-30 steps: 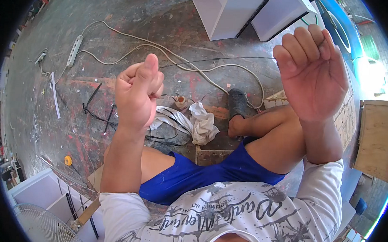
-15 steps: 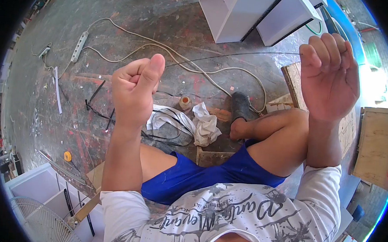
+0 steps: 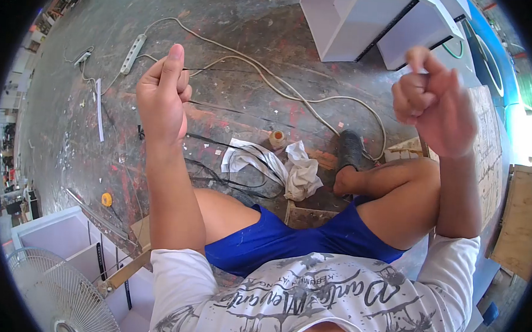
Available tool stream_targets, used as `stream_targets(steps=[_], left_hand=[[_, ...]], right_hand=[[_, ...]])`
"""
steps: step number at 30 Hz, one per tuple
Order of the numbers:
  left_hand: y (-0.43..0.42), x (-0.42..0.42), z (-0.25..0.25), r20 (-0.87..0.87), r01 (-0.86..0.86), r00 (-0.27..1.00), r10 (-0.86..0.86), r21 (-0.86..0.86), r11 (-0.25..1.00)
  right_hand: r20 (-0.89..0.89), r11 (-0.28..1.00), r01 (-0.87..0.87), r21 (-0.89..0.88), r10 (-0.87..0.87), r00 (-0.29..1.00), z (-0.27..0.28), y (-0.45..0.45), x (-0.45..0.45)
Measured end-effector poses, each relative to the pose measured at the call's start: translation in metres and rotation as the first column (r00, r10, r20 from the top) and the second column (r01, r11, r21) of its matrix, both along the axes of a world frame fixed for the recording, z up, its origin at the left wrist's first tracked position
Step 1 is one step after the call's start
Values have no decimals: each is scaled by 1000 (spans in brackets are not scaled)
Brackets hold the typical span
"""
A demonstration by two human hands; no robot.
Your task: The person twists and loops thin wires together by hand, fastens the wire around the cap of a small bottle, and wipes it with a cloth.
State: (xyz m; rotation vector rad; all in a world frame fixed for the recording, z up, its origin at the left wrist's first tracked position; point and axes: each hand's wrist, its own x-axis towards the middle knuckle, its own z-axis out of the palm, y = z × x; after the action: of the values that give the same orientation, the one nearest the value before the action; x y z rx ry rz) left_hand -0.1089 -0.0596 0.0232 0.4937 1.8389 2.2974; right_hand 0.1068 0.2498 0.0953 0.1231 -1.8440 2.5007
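Observation:
My left hand (image 3: 165,96) is raised in a fist with the thumb pointing up. It is closed on a thin black strip (image 3: 214,69), which comes out beside the fingers and runs right. My right hand (image 3: 438,105) is raised at the right and smeared by motion. Its index finger sticks out while the other fingers look curled; whether it holds any strip cannot be made out. More black strip lies in loose loops (image 3: 235,182) on the floor between the hands, partly across a crumpled white cloth (image 3: 303,176). A small jar (image 3: 276,138) stands behind the cloth.
A white power strip (image 3: 134,53) and its pale cable (image 3: 247,59) lie on the stained floor. White cabinets (image 3: 358,30) stand at the back right. A yellow tape measure (image 3: 106,199) lies left, near a fan (image 3: 64,294). Wooden boards (image 3: 516,218) are at the right.
The strip was stretched between both fists; now it is not seen reaching my right hand. My right hand has loosened its fist, extending the index finger. The view has shifted slightly.

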Motion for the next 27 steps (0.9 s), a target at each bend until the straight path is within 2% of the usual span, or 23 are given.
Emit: stream_targets(steps=[1, 2, 3, 6, 9, 12, 15, 18, 21, 24, 27], left_hand=[[-2, -1, 0, -13, 12, 1000, -12, 8, 1000], [-5, -2, 1, -26, 25, 999, -25, 16, 1000], [-6, -1, 1, -35, 31, 999, -32, -1, 1000], [-7, 1, 3, -40, 22, 999, -22, -14, 1000], [-8, -1, 5, -15, -13, 1000, 13, 27, 1000], [-10, -1, 4, -9, 7, 1000, -7, 24, 1000], [-9, 0, 3, 11, 25, 1000, -25, 17, 1000], [-8, 1, 2, 16, 65, 998, -66, 22, 998], [-6, 2, 0, 19, 105, 994, -105, 17, 994], [-5, 3, -1, 13, 139, 990, -139, 7, 990], [-3, 4, -3, 6, 160, 987, -160, 2, 987]], right_hand=[[78, 999, -15, 39, 12, 997, -3, -3, -2], [133, 985, 6, 174, -29, 991, -9, -4, -3], [214, 944, -50, 327, -23, 976, -9, -8, -5], [430, 687, -242, 685, -113, 896, -4, -19, -12], [361, 485, -309, 818, -15, 932, -16, -14, -15], [261, 536, -226, 813, 10, 965, -21, -14, -13], [-47, 330, 13, 944, 98, 994, -19, -16, -15], [-112, 409, 72, 910, 76, 991, -27, -15, -16], [-53, 395, 12, 919, 94, 994, -30, -13, -17], [214, 421, -166, 892, -68, 975, -20, -21, -15], [263, 358, -212, 909, -102, 959, -22, -21, -16]])
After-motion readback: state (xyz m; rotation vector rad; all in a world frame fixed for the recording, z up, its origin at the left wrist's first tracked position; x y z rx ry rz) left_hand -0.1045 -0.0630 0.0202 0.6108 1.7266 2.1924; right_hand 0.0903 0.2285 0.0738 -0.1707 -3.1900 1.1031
